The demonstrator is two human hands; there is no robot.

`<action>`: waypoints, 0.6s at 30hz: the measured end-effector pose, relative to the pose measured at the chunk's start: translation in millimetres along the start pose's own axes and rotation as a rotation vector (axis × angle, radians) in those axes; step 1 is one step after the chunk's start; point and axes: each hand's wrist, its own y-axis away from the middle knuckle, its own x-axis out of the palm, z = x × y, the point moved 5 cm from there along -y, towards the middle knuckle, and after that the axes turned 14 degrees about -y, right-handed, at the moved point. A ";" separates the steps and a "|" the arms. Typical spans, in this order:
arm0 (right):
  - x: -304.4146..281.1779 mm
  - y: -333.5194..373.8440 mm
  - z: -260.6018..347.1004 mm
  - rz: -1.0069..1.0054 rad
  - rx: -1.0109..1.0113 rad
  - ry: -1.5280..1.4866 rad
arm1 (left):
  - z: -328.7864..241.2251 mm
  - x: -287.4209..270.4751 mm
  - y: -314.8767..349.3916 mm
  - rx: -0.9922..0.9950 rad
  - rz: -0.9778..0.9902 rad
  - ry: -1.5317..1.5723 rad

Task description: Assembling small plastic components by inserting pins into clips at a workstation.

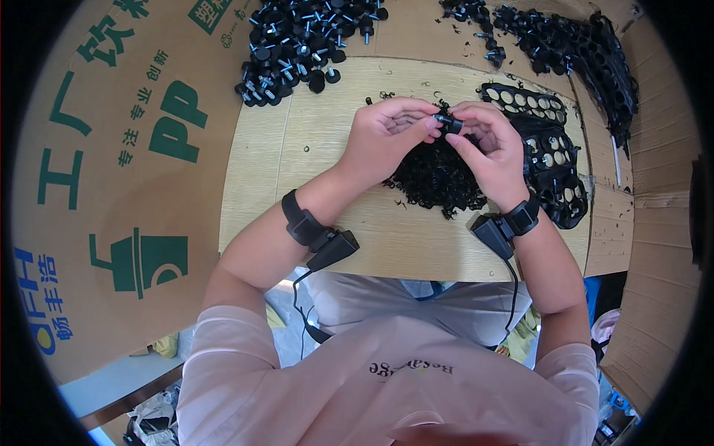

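Above the middle of the table, my left hand and my right hand meet fingertip to fingertip, both closed in a pinch. Between them is a small black screw foot, its dark round head toward my right fingers. My left thumb and forefinger grip its other end, so the shank is mostly hidden. Directly below the hands spreads a heap of small black rings. At the far left of the table lies a pile of black-headed screw feet with shiny metal shanks.
Black sheets with round holes lie right of the heap. More black parts and a draped holed sheet are at the far right. Cardboard walls stand left and right. Black wrist devices trail cables.
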 end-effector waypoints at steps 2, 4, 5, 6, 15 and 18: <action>2.5 -0.5 2.2 0.034 -0.050 0.021 | 2.1 -1.3 -0.7 -0.008 0.000 0.026; 0.9 -0.9 -0.1 0.040 -0.047 0.014 | 1.8 -1.2 -0.7 -0.016 -0.003 0.016; 0.6 -1.0 -0.8 0.046 -0.045 0.007 | 1.8 -1.2 -0.5 -0.023 -0.007 0.006; 1.1 -1.1 -0.1 0.046 -0.044 0.007 | 2.2 -1.1 -0.1 -0.024 -0.006 0.006; 1.8 1.7 -3.9 -0.007 0.081 -0.031 | 1.9 0.3 0.4 -0.021 0.006 0.016; 2.2 1.1 -0.9 -0.010 0.050 0.046 | 1.3 -1.4 0.5 -0.014 0.015 0.028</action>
